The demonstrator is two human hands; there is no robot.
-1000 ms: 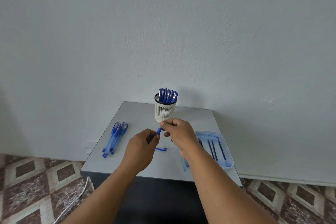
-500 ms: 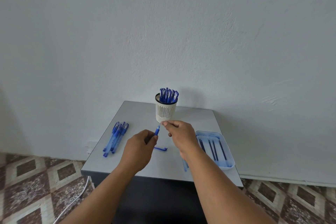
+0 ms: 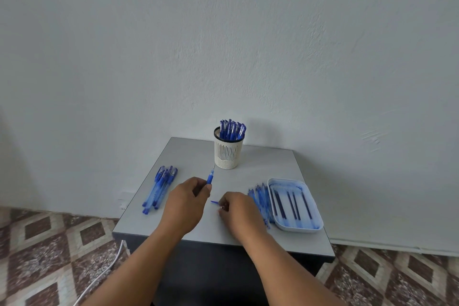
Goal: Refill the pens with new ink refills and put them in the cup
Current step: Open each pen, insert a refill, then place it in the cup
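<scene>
My left hand (image 3: 185,202) grips a blue pen (image 3: 210,176) whose tip points up toward the cup. My right hand (image 3: 239,209) rests low on the table, its fingertips closed on a small blue pen cap (image 3: 215,202) lying there. A white slotted cup (image 3: 228,150) at the back of the table holds several blue pens (image 3: 232,129). More blue pens (image 3: 161,185) lie in a bundle at the left. A white tray (image 3: 295,226) at the right holds several dark refills (image 3: 290,204).
Loose transparent blue parts (image 3: 259,200) lie in a pile between my right hand and the tray. The small grey table (image 3: 263,164) stands against a white wall. A white cable (image 3: 104,273) runs across the patterned floor at the left.
My right hand left the pen tip and dropped down to the cap lying on the table. The left hand keeps hold of the pen.
</scene>
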